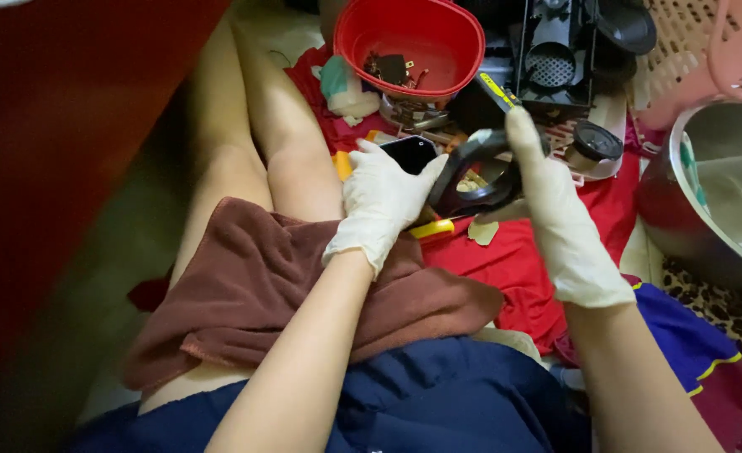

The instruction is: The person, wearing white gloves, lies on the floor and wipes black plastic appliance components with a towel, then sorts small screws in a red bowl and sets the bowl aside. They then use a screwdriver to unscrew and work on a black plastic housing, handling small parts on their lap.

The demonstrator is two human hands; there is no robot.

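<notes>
- Black plastic housing (pixel 472 172), curved and ring-shaped with an open middle, sits between both gloved hands, raised above a red cloth (pixel 513 260).
- Left hand (pixel 381 201), in a cream glove, curls its fingers around the near side of the housing; a glossy black flat piece (pixel 410 152) shows just above its fingertips, touching or very close to them.
- Right hand (pixel 555 210), also gloved, closes on the far side of the housing, its index finger stretched up along the rim and its thumb tucked beneath.
- A yellow-and-black tool (pixel 498 91) shows just above the right fingertip; whether the hand holds it I cannot tell.
- Yellow handle (pixel 432 228) lies on the cloth directly under the housing, partly hidden by the left hand.
- Red bowl (pixel 455 59) stands beyond the hands and holds a few small dark parts (pixel 390 67).
- To the right of the bowl stands a black moulded frame (pixel 555 59) with a round grille, and a small round black-topped part (pixel 596 144) lies near the right hand.
- A steel basin (pixel 706 243) sits at the right edge, with a pink slotted basket (pixel 740 50) behind it.
- A brown towel (pixel 254 285) covers the person's lap, bare legs reaching out beyond it over dark blue clothing (pixel 438 394).
</notes>
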